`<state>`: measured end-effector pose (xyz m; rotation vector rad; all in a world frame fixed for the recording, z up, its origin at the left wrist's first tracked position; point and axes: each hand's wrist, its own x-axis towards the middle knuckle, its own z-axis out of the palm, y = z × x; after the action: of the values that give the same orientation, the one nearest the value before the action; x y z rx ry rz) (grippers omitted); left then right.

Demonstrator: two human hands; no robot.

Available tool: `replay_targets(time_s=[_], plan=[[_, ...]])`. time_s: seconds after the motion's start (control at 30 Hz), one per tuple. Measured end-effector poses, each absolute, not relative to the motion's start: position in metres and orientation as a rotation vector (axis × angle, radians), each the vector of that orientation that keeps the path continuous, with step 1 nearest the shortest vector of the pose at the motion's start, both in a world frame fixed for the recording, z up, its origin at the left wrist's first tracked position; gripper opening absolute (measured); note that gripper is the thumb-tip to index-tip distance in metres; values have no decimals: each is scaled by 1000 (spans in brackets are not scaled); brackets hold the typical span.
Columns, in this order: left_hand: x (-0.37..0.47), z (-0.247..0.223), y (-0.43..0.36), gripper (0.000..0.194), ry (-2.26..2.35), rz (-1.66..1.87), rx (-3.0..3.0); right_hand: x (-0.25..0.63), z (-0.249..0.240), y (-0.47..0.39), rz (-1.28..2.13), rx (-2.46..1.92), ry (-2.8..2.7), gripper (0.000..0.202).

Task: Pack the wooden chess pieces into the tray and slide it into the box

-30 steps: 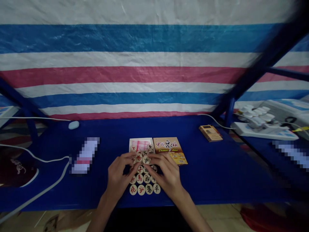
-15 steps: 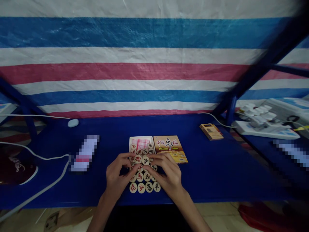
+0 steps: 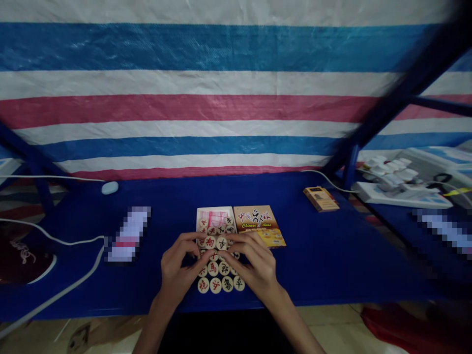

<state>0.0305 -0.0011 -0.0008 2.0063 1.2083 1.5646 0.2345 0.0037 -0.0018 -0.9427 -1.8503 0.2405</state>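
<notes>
Round wooden Chinese chess pieces [image 3: 220, 282] with red and black characters lie in rows on the blue table [image 3: 324, 255] near its front edge. My left hand [image 3: 176, 269] and my right hand [image 3: 256, 265] flank them, fingertips pinching a row of pieces [image 3: 216, 242] at the lip of a small white box [image 3: 214, 216]. The box holds a folded red-lined sheet and several pieces. Its yellow lid [image 3: 258, 223], printed "Chinese chess", lies just to the right of the box.
A small orange box [image 3: 320, 198] lies at the right rear. A blurred-out flat object [image 3: 127, 233] lies to the left, with a white mouse [image 3: 109, 187] and cables [image 3: 55, 241] beyond. A white power strip with plugs [image 3: 396, 189] sits at far right. A striped tarp hangs behind.
My hands have carried the pinched row of pieces slightly forward, toward the white box. The camera view has shifted a little.
</notes>
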Motion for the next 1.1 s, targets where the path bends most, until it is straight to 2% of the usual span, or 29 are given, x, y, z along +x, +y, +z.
replay_targets(time_s=[0.1, 0.23, 0.47, 0.77, 1.1], plan=[[31, 0, -1, 25, 1248, 1528, 1934, 235, -2, 3, 226, -955, -1856, 16], [25, 4, 11, 14, 1343, 1459, 1893, 239, 1, 10, 197, -1073, -1816, 22], [17, 14, 68, 14, 1359, 1107, 2293, 248, 16, 62, 102, -1133, -2109, 10], [33, 5, 74, 3, 1439, 993, 2451, 248, 7, 88, 66, -1080, -2343, 3], [28, 2, 74, 11, 1470, 1035, 2501, 249, 5, 87, 135, -1094, -2315, 19]])
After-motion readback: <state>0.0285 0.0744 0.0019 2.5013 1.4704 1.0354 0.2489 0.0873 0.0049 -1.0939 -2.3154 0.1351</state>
